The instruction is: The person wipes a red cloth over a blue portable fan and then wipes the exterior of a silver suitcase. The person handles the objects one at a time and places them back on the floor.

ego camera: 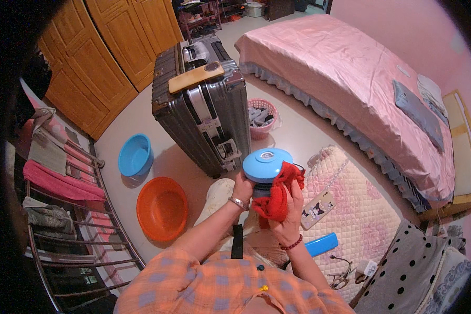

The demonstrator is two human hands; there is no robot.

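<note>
A round container with a light-blue lid is held above my lap, in front of the suitcase. My left hand grips its left side just below the lid. On the other side, my right hand presses a red cloth against the container. The cloth drapes over the lid's right edge and down the front, so much of the dark lower body is hidden. A thin dark loop shows at the right of the lid.
A dark suitcase stands close ahead, a gold phone on top. Blue and orange basins sit on the floor at left. A pink basket is behind. At right, a quilted mat bears a patterned phone, blue case and cables.
</note>
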